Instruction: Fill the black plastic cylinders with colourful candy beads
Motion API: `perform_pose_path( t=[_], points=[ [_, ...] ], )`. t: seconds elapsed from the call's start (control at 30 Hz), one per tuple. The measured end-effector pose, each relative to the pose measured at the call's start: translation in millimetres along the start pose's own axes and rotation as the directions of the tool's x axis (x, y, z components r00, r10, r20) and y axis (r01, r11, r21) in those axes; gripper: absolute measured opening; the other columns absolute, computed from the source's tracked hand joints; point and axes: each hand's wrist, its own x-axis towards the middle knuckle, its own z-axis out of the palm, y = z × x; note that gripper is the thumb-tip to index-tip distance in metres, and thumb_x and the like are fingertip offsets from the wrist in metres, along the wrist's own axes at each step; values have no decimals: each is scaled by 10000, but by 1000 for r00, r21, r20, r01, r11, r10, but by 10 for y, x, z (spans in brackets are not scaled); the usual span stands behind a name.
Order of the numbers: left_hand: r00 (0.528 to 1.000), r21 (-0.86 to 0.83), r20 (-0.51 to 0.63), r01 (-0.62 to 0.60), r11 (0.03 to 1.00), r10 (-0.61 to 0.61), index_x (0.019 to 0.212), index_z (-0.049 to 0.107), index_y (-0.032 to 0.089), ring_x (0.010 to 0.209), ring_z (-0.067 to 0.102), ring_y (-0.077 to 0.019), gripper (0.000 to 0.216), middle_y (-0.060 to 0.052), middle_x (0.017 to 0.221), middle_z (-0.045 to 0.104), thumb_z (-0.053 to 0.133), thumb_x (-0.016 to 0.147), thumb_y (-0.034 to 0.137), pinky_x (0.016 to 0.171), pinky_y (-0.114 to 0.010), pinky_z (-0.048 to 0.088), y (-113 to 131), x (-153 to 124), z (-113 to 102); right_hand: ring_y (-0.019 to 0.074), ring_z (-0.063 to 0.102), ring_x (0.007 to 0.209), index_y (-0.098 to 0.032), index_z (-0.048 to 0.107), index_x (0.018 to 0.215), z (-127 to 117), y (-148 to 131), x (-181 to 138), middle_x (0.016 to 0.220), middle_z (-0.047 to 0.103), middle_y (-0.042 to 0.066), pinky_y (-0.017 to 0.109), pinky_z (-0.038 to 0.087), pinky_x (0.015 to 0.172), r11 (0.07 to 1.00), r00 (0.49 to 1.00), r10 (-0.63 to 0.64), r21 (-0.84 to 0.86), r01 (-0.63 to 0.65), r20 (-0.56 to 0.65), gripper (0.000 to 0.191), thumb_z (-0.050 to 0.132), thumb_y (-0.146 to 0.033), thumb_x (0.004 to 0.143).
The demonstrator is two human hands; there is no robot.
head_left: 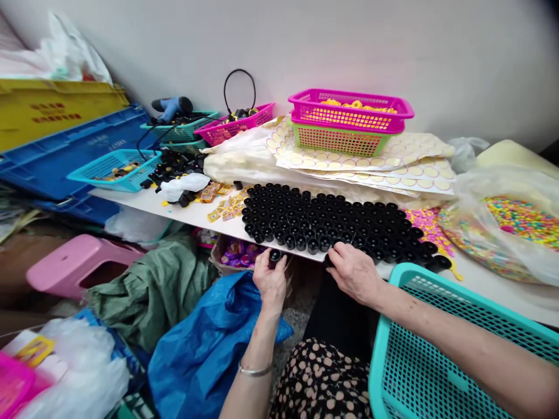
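My left hand (271, 282) is closed around a black cylindrical cap (275, 256), its round end facing up, just off the table's front edge. To the right, my right hand (354, 272) is closed at the front edge of the rows, its fingers round another small black cap (327, 262) that is mostly hidden. Many like black caps (323, 215) stand packed together upright on the white table (196, 218). A turquoise basket (395, 326) sits under my right forearm; the part of it that shows holds nothing.
A pink basket (349, 119) with yellow pieces is stacked on a green one (340, 142) at the back. Small yellow packets (229, 206) lie left of the caps. On the right rest pink pieces (425, 227) and a clear bag of colourful bits (519, 215). Blue cloth (205, 343) hangs below.
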Motion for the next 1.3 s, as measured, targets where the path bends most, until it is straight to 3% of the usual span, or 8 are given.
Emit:
perform_pose_path(
  t=[0.17,0.43,0.77,0.93,1.03,1.17,1.23,1.3],
  points=[
    [993,78,-55,106,991,-101,1006,641,195,536,430,-84,395,37,723,513,685,647,354,588,-240,403,-121,258,90,214,488,843,-146,564,911,-3,-4,112,935,546,99,321,326,683,994,998,23,-107,-17,56,141,510,-257,842],
    [986,50,-58,162,986,-159,1019,610,160,609,551,-133,467,47,601,545,702,621,385,681,-277,436,-201,367,196,231,497,852,-124,562,962,53,14,229,954,547,125,339,316,685,991,995,31,-130,-18,98,162,459,-193,857],
    [993,33,-60,108,994,-106,1012,617,165,655,592,-131,402,1,775,610,643,666,369,725,-288,475,-267,393,231,222,526,828,-150,574,920,129,21,284,938,560,118,323,343,663,993,991,21,-120,-5,130,156,425,-164,876],
    [997,2,-45,55,998,-55,992,611,163,654,609,-114,398,-11,869,596,662,653,366,708,-269,496,-222,404,224,233,524,828,-145,590,891,-44,23,246,947,560,117,325,350,639,994,998,16,-107,-9,69,116,512,-218,846],
    [997,-39,-65,48,998,-50,1018,575,150,655,608,-102,417,-30,933,573,654,660,349,662,-247,502,-182,337,212,215,522,819,-147,582,858,-295,143,-14,931,553,97,308,356,641,996,996,84,-38,-85,-29,143,547,-284,838],
    [988,-64,-144,45,997,-54,1042,545,133,624,560,-79,455,-41,971,547,680,645,312,615,-237,485,11,46,197,148,509,726,-150,552,794,-649,562,-784,859,549,66,269,367,647,949,949,285,181,-259,-134,209,466,-316,890],
    [984,-36,-174,-37,999,30,1003,572,131,574,529,-71,424,-38,952,559,700,646,322,557,-234,466,236,-184,193,131,493,667,-164,538,746,-749,827,-1298,764,544,38,259,364,628,880,904,424,261,-397,-54,272,426,-353,906],
    [983,-54,-85,-165,985,160,993,594,141,616,546,-86,361,-53,998,568,685,685,304,582,-249,477,558,-439,186,141,497,661,-176,549,740,-765,1053,-1828,710,545,24,262,360,618,799,827,541,211,-563,154,265,448,-376,882]
  ],
)
